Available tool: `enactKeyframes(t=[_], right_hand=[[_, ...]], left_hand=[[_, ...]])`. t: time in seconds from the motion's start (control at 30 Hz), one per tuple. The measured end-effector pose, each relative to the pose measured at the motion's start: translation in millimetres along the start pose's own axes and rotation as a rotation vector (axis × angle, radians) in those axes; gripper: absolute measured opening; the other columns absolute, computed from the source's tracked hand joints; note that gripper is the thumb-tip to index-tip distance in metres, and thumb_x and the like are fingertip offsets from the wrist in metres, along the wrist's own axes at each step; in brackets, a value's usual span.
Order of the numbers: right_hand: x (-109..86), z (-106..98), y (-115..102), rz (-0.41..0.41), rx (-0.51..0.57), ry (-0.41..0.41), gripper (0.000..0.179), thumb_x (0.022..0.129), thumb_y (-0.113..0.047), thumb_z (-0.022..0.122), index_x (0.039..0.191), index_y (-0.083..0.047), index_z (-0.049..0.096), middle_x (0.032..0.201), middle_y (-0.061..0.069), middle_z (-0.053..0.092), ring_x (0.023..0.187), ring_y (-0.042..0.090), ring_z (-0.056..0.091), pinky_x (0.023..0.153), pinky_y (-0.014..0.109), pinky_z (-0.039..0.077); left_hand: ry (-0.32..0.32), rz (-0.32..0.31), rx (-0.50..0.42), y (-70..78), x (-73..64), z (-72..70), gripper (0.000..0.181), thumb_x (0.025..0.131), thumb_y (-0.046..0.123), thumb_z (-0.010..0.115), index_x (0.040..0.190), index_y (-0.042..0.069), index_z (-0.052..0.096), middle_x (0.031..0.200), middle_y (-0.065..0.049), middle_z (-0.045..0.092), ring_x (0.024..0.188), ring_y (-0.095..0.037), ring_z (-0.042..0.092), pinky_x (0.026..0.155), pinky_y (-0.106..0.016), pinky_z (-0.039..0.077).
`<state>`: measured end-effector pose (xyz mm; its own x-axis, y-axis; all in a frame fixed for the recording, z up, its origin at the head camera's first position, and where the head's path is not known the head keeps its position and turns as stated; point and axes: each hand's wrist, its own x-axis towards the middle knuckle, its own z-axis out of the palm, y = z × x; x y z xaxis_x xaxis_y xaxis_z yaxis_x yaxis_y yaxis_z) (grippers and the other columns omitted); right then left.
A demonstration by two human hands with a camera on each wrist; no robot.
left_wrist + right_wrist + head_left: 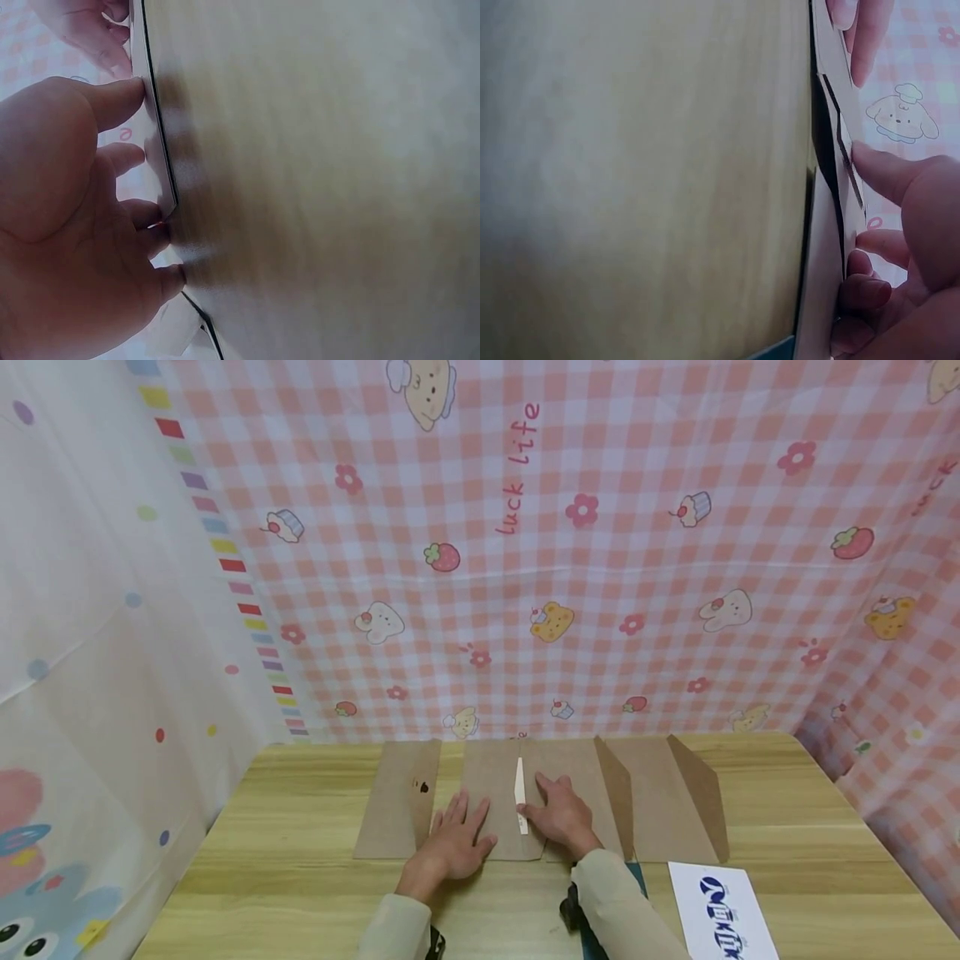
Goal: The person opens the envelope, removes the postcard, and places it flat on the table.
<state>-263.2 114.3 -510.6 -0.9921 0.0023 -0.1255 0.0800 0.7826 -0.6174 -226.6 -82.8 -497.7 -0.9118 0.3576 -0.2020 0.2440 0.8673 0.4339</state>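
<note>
Flat on the table, a brown kraft-paper piece [491, 777] has a narrow white strip [521, 789] along its right side. My left hand [452, 846] lies with fingers spread at the left of this piece, its fingertips on the paper. To the right of the strip, my right hand [562, 818] rests on the brown paper. Its thumb reaches the strip, and the index finger points away toward the back. In the right wrist view, the right thumb [889, 174] presses on the paper while other fingers bend beneath it.
Another brown paper piece [386, 802] with a small dark mark lies at the left. To the right are more brown pieces with darker slanted flaps [699, 789]. A white card [720, 910] with dark blue print lies at front right. Checked cloth [525, 568] hangs behind the table.
</note>
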Motion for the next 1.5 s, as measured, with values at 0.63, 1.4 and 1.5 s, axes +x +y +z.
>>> enactKeyframes(t=[0.63, 1.4, 1.5], right_hand=[[-1.1, -2.4, 3.1, -0.034, 0.012, 0.013, 0.065, 0.09, -0.024, 0.071, 0.147, -0.006, 0.046, 0.124, 0.024, 0.051, 0.091, 0.029, 0.055, 0.08, 0.044, 0.048], [-1.8, -1.1, 7.5, -0.068, 0.055, -0.014, 0.066, 0.09, -0.028, 0.07, 0.148, -0.008, 0.046, 0.116, 0.019, 0.05, 0.09, 0.029, 0.055, 0.08, 0.043, 0.046], [-2.0, -0.6, 6.2, -0.066, 0.056, -0.02, 0.066, 0.09, -0.029, 0.07, 0.149, -0.01, 0.046, 0.111, 0.016, 0.049, 0.085, 0.027, 0.053, 0.075, 0.038, 0.044]], left_hand=[[0.002, 0.009, 0.008, 0.5, 0.2, -0.4, 0.059, 0.103, 0.036, 0.048, 0.155, 0.01, 0.034, 0.162, -0.027, 0.013, 0.151, -0.04, 0.011, 0.119, -0.06, 0.014], [-0.007, -0.005, 0.012, 2.5, 0.1, -1.2, 0.058, 0.103, 0.036, 0.049, 0.154, 0.011, 0.037, 0.162, -0.027, 0.014, 0.151, -0.041, 0.01, 0.119, -0.06, 0.014], [-0.008, -0.008, 0.007, 3.1, -0.2, -1.8, 0.058, 0.103, 0.036, 0.049, 0.154, 0.011, 0.037, 0.162, -0.027, 0.014, 0.151, -0.041, 0.01, 0.119, -0.06, 0.014]])
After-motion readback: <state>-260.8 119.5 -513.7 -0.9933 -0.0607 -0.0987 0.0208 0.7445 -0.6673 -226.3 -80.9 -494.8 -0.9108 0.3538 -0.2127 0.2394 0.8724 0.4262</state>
